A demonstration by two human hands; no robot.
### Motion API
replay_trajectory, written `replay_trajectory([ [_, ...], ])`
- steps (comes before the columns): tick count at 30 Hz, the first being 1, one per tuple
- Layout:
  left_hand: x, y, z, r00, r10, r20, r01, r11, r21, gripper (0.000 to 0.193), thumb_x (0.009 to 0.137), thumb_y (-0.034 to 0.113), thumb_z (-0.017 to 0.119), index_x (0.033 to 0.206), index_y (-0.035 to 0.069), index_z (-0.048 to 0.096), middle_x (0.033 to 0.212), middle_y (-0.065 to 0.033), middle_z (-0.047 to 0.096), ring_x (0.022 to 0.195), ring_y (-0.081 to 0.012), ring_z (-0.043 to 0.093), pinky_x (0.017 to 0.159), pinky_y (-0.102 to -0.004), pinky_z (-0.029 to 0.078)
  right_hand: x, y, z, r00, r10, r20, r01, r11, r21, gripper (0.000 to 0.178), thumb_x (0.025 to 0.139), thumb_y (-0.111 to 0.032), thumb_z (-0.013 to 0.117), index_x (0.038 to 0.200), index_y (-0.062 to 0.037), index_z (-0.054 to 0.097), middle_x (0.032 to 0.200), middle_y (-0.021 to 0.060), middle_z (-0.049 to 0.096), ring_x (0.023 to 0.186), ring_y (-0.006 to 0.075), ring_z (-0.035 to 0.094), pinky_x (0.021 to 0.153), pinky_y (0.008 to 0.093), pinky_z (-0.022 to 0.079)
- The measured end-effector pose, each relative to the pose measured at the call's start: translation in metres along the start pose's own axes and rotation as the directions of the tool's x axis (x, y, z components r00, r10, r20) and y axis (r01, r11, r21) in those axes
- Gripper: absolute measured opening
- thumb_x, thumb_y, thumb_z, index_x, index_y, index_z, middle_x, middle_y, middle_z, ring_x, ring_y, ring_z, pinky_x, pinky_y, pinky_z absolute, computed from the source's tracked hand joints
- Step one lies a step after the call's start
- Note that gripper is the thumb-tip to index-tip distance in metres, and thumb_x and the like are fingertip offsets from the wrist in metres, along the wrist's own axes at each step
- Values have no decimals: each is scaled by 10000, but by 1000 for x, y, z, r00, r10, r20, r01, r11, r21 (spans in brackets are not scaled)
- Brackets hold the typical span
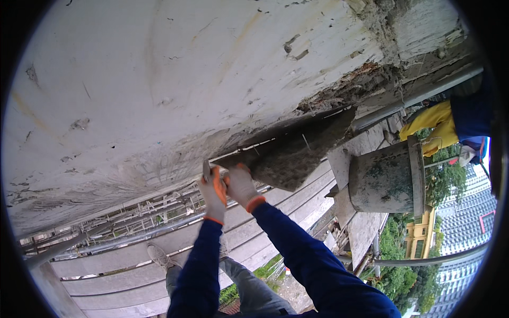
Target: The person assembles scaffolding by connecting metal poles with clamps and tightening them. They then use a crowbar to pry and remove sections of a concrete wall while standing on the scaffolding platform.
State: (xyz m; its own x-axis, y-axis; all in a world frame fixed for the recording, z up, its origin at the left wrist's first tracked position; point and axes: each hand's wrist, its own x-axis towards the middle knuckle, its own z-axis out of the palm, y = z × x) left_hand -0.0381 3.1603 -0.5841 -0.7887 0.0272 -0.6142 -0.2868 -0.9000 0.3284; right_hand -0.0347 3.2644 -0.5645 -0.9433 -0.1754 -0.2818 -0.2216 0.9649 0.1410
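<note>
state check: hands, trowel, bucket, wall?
left hand: gloved, gripping the trowel handle
right hand: gloved, also on the handle
trowel: loaded with wet mortar, pressed to the wall's underside
bucket: mortar-smeared, contents not visible
wall: white, cracked, chipped at the edge

Both arms, in blue sleeves, extend upward; gloved left hand (pixel 213 192) and right hand (pixel 241 184) are raised side by side, fingers closed.
</note>
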Motion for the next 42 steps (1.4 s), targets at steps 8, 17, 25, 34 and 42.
replay_trajectory([
  [8,38,23,0,979,-191,71,193,981,-27,174,1033,153,586,1154,50,656,750,-31,692,364,-117,391,356,-253,352,35,3,-11,995,-8,96,-2,995,104,123,837,-258,675,798,-189,768,794,96,739,811,305,729,849,516,518],
  [17,-4,48,50,989,-81,123,71,994,85,120,995,107,671,1106,64,661,683,6,607,385,-81,393,368,-258,350,16,9,-75,992,-72,-102,87,985,151,147,810,-274,676,730,-172,745,723,99,710,752,331,711,706,480,514],
  [25,-159,192,23,977,130,172,-171,953,251,298,1054,155,590,1323,28,614,775,70,534,487,-24,373,489,-203,354,-58,-107,-178,965,-222,-140,263,813,520,146,767,-289,722,733,-150,749,713,114,704,728,336,724,689,485,537],
  [34,-339,333,112,899,287,331,-351,924,153,380,1097,175,480,1395,-48,556,621,83,336,460,-50,288,474,-241,331,-149,-148,-363,840,-301,-452,534,605,590,337,834,-348,723,940,-42,629,707,137,678,725,380,709,638,509,536],
  [42,-419,455,227,328,-106,939,-169,971,168,535,1154,265,362,1563,-75,309,1278,-157,646,674,-96,485,939,-374,506,-173,-166,-463,671,-95,-735,635,585,504,370,877,-405,719,922,-66,576,706,148,602,653,407,653,580,491,519],
])
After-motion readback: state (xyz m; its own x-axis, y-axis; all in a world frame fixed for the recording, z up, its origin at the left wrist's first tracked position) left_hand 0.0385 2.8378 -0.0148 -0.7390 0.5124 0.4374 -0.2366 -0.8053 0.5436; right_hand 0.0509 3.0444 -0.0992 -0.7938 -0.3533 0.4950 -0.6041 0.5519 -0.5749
